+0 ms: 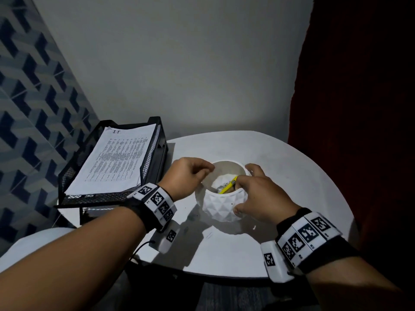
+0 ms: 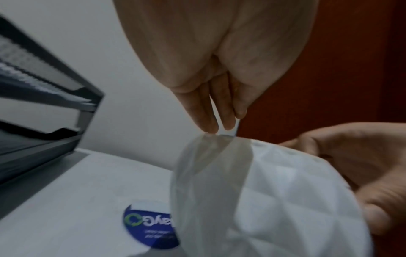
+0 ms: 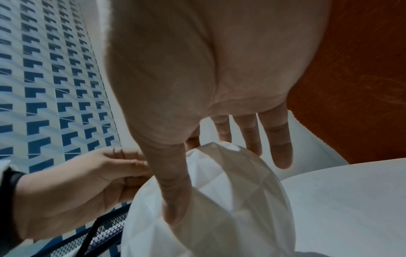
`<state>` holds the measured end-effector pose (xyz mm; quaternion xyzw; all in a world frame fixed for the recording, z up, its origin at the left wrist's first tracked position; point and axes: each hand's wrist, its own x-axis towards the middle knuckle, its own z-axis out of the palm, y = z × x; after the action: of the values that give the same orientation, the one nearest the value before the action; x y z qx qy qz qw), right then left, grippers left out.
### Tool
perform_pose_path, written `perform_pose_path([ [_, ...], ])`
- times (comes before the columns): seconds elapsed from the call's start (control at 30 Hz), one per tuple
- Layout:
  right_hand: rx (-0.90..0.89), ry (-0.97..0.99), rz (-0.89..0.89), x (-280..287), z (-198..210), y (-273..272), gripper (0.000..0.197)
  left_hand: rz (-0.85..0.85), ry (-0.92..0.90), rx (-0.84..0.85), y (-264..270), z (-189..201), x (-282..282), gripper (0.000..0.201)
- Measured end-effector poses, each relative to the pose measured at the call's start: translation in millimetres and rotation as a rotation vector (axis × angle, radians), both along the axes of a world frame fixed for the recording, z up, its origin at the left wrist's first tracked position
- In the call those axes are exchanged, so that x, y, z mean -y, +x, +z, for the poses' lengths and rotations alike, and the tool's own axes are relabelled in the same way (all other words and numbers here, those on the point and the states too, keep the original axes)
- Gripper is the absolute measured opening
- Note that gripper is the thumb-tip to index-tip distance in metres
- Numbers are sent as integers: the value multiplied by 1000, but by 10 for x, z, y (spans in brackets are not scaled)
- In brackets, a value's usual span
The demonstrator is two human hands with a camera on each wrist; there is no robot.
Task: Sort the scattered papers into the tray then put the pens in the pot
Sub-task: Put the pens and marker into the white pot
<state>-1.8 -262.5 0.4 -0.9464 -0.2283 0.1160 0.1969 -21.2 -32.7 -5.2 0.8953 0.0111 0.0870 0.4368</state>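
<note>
Right hand (image 1: pixel 258 194) covers pot (image 1: pixel 221 206) rim (yellow pen (image 1: pixel 227 187) half hidden).

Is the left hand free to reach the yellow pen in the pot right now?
Probably yes: the left hand sits at the pot rim, but the right hand partly covers the yellow pen.

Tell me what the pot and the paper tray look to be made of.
Pot: looks like matte white ceramic or plaster, though moulded plastic is possible; its faceted sides show dull, soft shading with no sharp glare.
Tray: black metal wire mesh, likely painted; fine see-through grid on the sides, solid frame bars.
</note>
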Motion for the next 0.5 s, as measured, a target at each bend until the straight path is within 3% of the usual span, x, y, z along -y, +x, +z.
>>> perform_pose_path([
  [0.1, -8, -15, -11, 40, -8, -17, 44, 98, 60, -86, -79, -239, -238, 24],
  [0.27, 4, -21, -40, 78, -10, 9, 47, -61, 540, -542, -287, -802, -466, 56],
  [0.4, -2, -29, -35, 71, -26, -1, 46, -117, 616, -542, -367, -1027, -322, 56],
  [0.5, -12, -38, -27, 68, -39, 9, 46, -288, 721, -559, -388, -1155, -242, 45],
])
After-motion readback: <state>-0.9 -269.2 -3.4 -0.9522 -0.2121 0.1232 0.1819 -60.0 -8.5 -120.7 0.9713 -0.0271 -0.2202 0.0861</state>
